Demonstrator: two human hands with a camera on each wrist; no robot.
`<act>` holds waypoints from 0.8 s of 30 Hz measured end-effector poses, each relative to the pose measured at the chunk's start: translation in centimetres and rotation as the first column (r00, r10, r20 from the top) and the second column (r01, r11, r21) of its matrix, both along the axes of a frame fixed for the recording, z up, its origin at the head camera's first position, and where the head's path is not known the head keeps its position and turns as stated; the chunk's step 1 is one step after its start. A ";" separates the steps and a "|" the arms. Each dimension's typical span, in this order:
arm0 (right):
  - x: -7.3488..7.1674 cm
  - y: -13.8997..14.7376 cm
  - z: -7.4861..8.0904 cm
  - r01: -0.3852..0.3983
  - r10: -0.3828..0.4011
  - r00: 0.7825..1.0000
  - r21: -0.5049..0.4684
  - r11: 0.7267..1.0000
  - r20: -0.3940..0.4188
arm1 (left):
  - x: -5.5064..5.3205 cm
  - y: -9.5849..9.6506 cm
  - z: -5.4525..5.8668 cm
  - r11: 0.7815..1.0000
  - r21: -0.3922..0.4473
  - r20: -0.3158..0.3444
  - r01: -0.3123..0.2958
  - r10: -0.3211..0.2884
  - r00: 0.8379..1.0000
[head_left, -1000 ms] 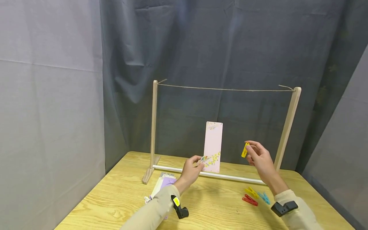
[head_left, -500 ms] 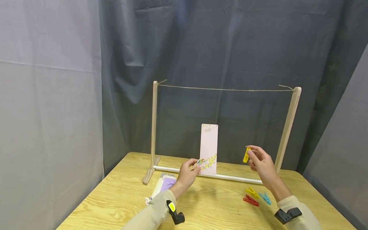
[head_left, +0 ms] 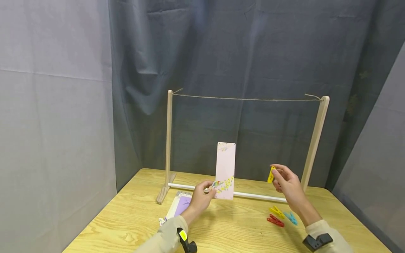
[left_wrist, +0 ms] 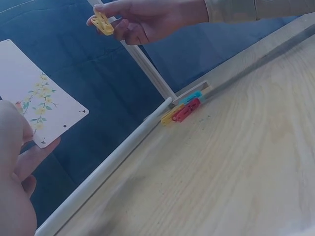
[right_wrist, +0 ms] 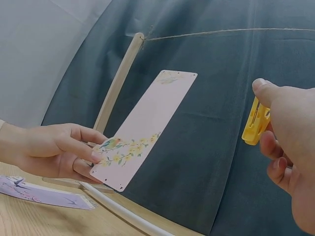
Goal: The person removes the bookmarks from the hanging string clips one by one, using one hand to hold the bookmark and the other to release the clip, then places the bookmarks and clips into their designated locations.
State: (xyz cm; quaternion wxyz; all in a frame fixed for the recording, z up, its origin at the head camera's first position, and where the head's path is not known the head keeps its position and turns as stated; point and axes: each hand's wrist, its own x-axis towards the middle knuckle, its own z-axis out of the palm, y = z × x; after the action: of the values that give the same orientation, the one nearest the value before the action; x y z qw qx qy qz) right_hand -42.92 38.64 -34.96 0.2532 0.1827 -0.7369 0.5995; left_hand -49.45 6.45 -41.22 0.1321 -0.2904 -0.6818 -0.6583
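Note:
A tall pink bookmark (head_left: 225, 165) with a bird and yellow blossoms is pinched at its lower left edge by my left hand (head_left: 200, 199), upright above the table. My right hand (head_left: 288, 182) pinches a yellow clothespin (head_left: 271, 174) between thumb and fingers, to the right of the bookmark and apart from it. In the right wrist view the clothespin (right_wrist: 256, 123) points downward. Small holes show along the bookmark's (right_wrist: 147, 123) short edges. Above both hands a thin string (head_left: 246, 99) runs between two wooden posts, with nothing hanging on it.
On the table (head_left: 126, 218) lie a yellow clothespin (head_left: 277, 212), a red one (head_left: 275, 220) and a blue one (head_left: 291, 218). Purple and cream bookmarks (head_left: 181, 205) lie at the left, partly behind my left arm. A white bar (head_left: 259, 196) joins the posts near the tabletop.
My left hand has moved left and down with the bookmark. My right hand has lowered slightly, still holding the yellow clothespin.

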 end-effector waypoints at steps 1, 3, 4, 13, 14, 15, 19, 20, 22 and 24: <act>0.0 0.0 -0.1 -0.003 0.003 1.000 -0.001 1.000 0.000 | 0.0 -0.1 -0.2 1.000 -0.001 0.005 0.007 -0.007 1.000; -0.1 0.0 -0.2 -0.007 0.007 1.000 -0.004 1.000 0.002 | 0.0 -0.2 -0.5 1.000 -0.002 0.010 0.014 -0.014 1.000; -0.1 0.0 -0.2 -0.006 0.006 1.000 -0.003 1.000 0.003 | -0.1 -0.2 -0.6 1.000 0.002 0.018 0.018 -0.018 1.000; 0.2 0.1 -0.7 -0.002 0.002 1.000 0.016 1.000 0.022 | 0.5 -0.8 -0.6 0.999 -0.030 0.041 0.011 -0.010 0.999; 0.3 0.0 -0.7 -0.006 0.006 1.000 0.015 1.000 0.022 | 0.6 -1.0 -0.6 0.999 -0.035 0.053 0.016 -0.014 0.999; 0.3 0.0 -0.8 -0.010 0.010 1.000 0.016 1.000 0.021 | 0.6 -1.2 -0.7 0.999 -0.039 0.060 0.016 -0.014 0.998; 0.6 0.0 -1.0 -0.003 0.002 1.000 0.040 0.999 0.015 | 1.0 -1.9 -0.8 0.999 -0.037 0.081 0.025 -0.022 0.996; 0.7 0.1 -1.1 0.003 -0.003 1.000 0.049 0.999 0.015 | 1.0 -2.1 -0.9 0.999 -0.033 0.078 0.025 -0.022 0.997; 1.0 0.1 -1.4 0.012 -0.013 1.000 0.063 0.998 0.019 | 1.3 -2.6 -1.1 0.999 -0.034 0.080 0.022 -0.019 0.997; 1.3 0.2 -1.7 0.015 -0.017 0.999 0.072 0.997 0.030 | 1.6 -3.1 -1.3 0.999 -0.043 0.093 0.016 -0.012 0.996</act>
State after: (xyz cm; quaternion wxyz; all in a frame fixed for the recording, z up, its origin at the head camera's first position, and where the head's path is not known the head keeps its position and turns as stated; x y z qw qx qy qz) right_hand -41.65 38.88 -36.71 0.2401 0.1766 -0.7632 0.5733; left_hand -47.81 3.34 -42.55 0.0893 -0.2668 -0.6994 -0.6571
